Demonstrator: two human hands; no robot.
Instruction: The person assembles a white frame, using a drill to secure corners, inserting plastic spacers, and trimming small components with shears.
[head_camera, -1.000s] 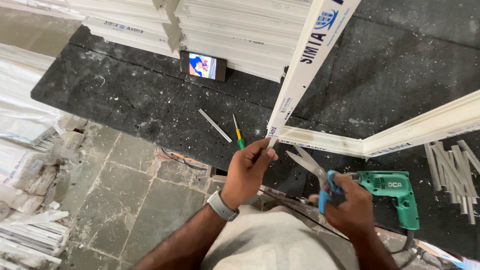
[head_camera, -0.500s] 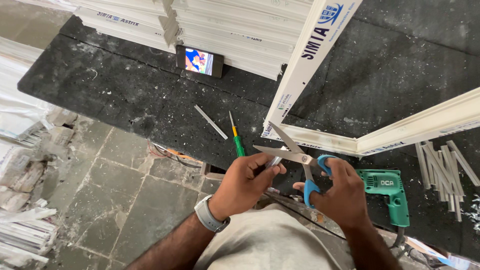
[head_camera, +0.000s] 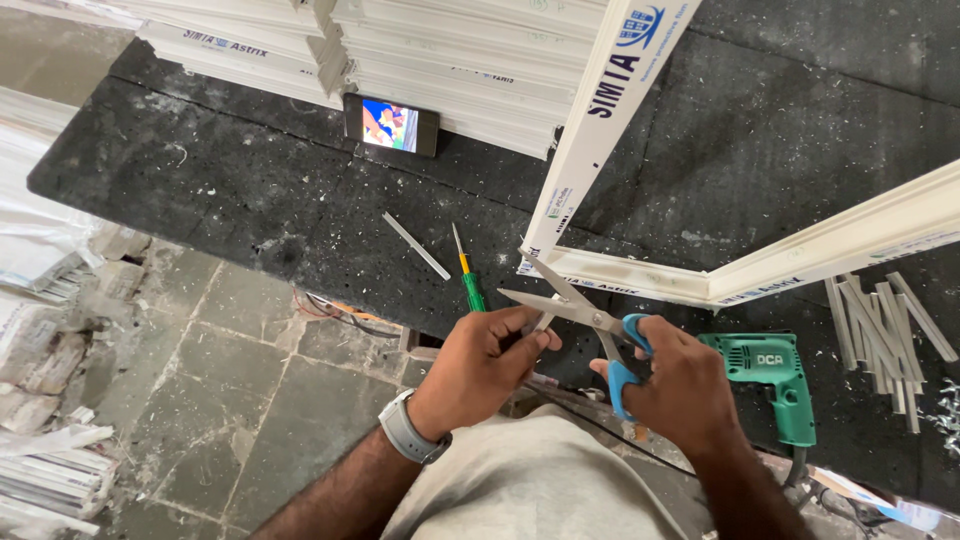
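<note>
Scissors (head_camera: 580, 312) sit open in our right hand (head_camera: 680, 385), just above the near edge of the desk (head_camera: 250, 200), right below the corner of the white frame (head_camera: 640, 275). Our right fingers are threaded through the blue loops (head_camera: 625, 360) and curled tight around them. The left hand (head_camera: 480, 365) comes in from the other side, fingers pressed together and pinching a small pale strip (head_camera: 543, 320) that sits between the spread blades. We judge the scissors light and rigid, metal blades slick, so the loops are the only sensible grip; the strip looks thin and stiff, easy to lose from a pinch. The long axis runs from the loops at lower right up and left, tips aimed toward the screwdriver (head_camera: 470, 285). A green drill (head_camera: 770, 380) lies just right of our hand.
</note>
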